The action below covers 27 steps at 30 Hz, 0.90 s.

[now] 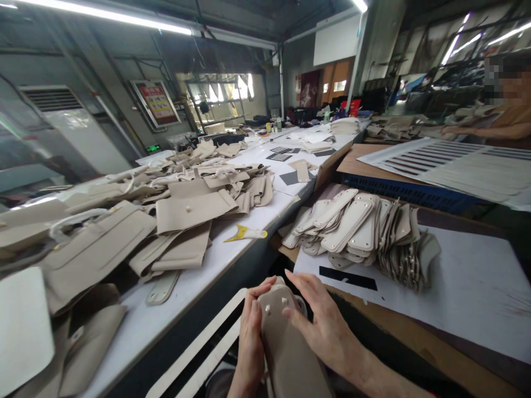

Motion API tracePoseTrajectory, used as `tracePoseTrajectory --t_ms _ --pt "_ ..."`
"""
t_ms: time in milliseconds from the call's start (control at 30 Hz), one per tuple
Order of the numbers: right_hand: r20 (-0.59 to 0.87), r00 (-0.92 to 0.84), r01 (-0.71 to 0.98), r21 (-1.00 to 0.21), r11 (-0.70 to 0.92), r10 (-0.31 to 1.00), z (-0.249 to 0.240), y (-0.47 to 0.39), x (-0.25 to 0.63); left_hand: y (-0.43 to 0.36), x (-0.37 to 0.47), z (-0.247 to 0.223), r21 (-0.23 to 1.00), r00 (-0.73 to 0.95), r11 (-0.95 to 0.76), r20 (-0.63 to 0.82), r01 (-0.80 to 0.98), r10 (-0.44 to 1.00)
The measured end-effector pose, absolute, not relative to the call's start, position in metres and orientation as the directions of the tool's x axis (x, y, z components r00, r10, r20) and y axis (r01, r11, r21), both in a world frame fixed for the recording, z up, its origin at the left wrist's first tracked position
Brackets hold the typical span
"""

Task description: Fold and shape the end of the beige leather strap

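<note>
Two bare hands gripped a beige leather strip (286,342) low in the frame, the left hand (251,331) pinching its edge and the right hand (321,326) pressing over the rounded, studded end. Judged from this, a fitting or checking step was under way, and the next move called for a steady hold near the studs. Just beyond lay a stack of matching oval pieces (357,226) on white paper; across the gap, a table (265,213) was strewn with beige panels (191,213)

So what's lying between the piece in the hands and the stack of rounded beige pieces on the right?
In the head view, only white paper sheet with a black strip lies between the held beige piece and the stack.
</note>
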State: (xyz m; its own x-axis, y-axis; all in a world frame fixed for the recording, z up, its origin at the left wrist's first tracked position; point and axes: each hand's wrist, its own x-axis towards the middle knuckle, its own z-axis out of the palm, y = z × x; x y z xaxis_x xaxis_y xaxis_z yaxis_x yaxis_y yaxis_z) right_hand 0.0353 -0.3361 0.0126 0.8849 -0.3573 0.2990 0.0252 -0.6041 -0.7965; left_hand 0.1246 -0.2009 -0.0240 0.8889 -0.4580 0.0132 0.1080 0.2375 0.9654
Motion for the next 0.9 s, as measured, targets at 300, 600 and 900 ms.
tracePoseTrajectory --t_ms 300,600,900 --pt "0.697 0.701 0.335 -0.506 -0.795 -0.149 0.019 -0.319 0.054 -0.196 0.122 -0.023 0.968 0.870 0.239 0.048 0.081 -0.490" --pt "0.780 0.626 0.390 -0.318 -0.864 -0.004 0.008 -0.311 0.039 -0.193 0.126 -0.018 0.989 0.831 0.143 0.054 0.031 -0.554" --pt "0.786 0.618 0.496 -0.413 -0.764 -0.024 0.003 -0.307 0.029 -0.180 0.127 0.001 0.991 0.761 0.121 0.038 0.052 -0.647"
